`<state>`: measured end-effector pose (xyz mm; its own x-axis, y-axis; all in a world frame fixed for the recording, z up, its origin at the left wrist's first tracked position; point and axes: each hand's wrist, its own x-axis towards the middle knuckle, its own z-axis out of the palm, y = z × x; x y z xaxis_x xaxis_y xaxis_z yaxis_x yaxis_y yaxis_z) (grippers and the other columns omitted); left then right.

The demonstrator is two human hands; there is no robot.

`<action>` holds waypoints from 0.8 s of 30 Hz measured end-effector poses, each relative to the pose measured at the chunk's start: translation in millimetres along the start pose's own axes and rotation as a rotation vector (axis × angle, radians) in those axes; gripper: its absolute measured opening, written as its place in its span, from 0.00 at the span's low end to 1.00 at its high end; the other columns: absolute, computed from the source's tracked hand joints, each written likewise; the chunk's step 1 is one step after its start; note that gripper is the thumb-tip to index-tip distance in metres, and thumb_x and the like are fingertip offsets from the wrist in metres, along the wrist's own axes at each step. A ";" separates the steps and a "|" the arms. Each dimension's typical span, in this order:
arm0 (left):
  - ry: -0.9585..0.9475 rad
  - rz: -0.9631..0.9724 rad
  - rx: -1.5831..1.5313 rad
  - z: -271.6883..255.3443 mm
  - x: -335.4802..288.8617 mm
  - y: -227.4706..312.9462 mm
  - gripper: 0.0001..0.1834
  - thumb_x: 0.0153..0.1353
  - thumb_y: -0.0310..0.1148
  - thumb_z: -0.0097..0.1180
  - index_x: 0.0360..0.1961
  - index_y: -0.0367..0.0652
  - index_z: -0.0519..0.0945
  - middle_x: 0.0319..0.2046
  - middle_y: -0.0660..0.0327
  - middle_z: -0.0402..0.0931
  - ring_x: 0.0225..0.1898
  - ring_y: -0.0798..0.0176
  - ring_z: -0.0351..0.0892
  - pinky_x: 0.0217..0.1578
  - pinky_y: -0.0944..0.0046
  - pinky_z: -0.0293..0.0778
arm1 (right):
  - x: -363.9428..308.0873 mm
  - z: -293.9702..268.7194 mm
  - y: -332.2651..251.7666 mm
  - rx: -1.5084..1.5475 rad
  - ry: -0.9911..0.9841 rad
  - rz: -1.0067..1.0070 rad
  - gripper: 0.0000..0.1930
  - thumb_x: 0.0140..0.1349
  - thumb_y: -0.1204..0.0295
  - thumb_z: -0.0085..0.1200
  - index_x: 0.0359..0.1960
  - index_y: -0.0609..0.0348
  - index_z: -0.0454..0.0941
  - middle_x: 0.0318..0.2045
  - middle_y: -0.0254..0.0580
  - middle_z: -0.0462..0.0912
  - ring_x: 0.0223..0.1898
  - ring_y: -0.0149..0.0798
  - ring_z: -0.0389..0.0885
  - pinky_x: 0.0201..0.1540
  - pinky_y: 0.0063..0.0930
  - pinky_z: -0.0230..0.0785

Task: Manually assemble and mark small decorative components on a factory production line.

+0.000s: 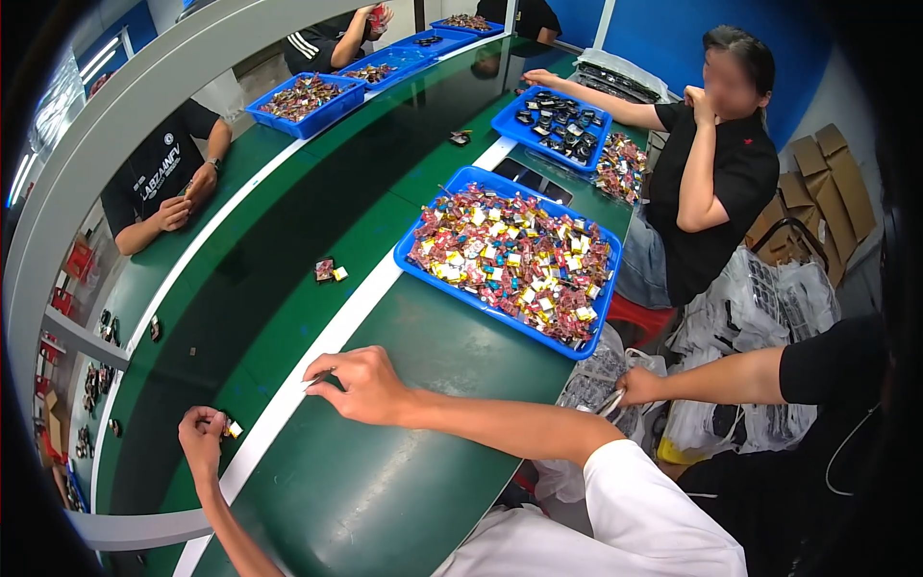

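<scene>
From where I sit, in the lower left of the frame, my left hand has its fingers curled down and drawn narrow at the edge of a small part with white and yellow patches. That part lies just right of those fingertips, over the dark green belt and near the pale strip that slants up the frame. Whether the fingers pinch it or merely touch it, I cannot tell; its far side is behind them.

The relation I would steer by runs between this part and my right hand: the part sits to the lower left of it, across the strip, and the left hand is clearly the nearer. I can't read a long axis on the part; it is too small, and its dark end merges with the fingertips.

Above and between the hands, a loose reddish cluster lies on the belt, apart from both.

Left of centre, my right hand has thumb and forefinger brought close on a thin tool whose tip slants toward the lower left. I can make out only a sliver of it, so its kind and full length escape me; the curled fingers hide the rest.

Further right, above the right forearm, a blue tray holds a heap of similar small pieces, too tangled for me to separate. At the right, a co-worker's hand grips the edge of a plastic bag, with that person's body lost in the dark rim.
</scene>
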<state>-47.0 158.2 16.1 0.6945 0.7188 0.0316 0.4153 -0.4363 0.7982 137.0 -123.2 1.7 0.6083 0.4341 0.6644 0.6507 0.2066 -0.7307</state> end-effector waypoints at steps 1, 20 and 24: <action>-0.002 0.001 -0.001 -0.4 -1.0 2.5 0.02 0.59 0.20 0.60 0.31 0.34 0.78 0.23 0.65 0.77 0.20 0.76 0.71 0.22 0.74 0.66 | -1.2 -0.7 0.4 0.006 -0.004 0.002 0.07 0.53 0.75 0.69 0.33 0.55 0.83 0.26 0.39 0.87 0.17 0.35 0.79 0.23 0.27 0.71; -0.145 -0.183 -0.613 52.2 -53.1 71.6 0.09 0.67 0.30 0.57 0.41 0.32 0.78 0.26 0.59 0.78 0.16 0.69 0.75 0.14 0.72 0.68 | 1.5 -1.8 8.7 0.004 0.038 0.085 0.07 0.50 0.76 0.70 0.25 0.60 0.82 0.29 0.40 0.87 0.14 0.31 0.69 0.19 0.27 0.61; -0.194 -0.166 -0.745 94.2 -62.2 90.8 0.07 0.68 0.27 0.54 0.41 0.32 0.77 0.29 0.56 0.80 0.19 0.65 0.79 0.15 0.71 0.72 | 9.9 -11.3 -2.5 0.256 0.059 0.418 0.07 0.54 0.82 0.69 0.33 0.65 0.82 0.31 0.30 0.86 0.20 0.14 0.66 0.20 0.14 0.54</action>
<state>2.9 22.9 30.0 0.7762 0.6059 -0.1745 0.0673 0.1955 0.9784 146.5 -129.3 11.9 0.8229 0.4769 0.3088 0.2177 0.2374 -0.9467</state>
